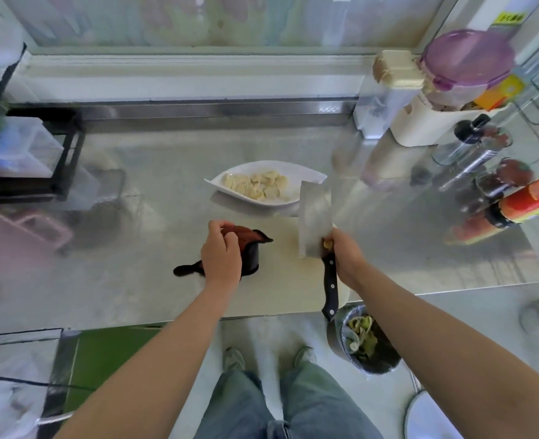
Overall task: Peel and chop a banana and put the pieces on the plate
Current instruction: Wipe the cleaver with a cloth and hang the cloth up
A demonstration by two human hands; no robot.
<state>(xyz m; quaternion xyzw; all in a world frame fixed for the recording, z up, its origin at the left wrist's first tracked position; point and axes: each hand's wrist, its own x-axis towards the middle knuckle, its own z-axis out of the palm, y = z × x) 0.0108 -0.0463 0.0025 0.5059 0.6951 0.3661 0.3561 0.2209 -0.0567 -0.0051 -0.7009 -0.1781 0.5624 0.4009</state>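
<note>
Gripping a dark cloth [252,239] on the cutting board [280,280], the left hand [222,258] is curling round it. The right hand [345,256] is clasping the cleaver [314,220] by its handle, blade raised. Chopped banana pieces [257,185] are lying on the plate [312,179] just beyond. Writing on the red-and-yellow bottle [527,201] is too blurred to read.

Pale banana slices [255,185] heaped on white pointed plate [304,174], just beyond pale cutting board [280,280]

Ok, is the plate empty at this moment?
No, the white plate holds a pile of pale banana pieces.
</note>
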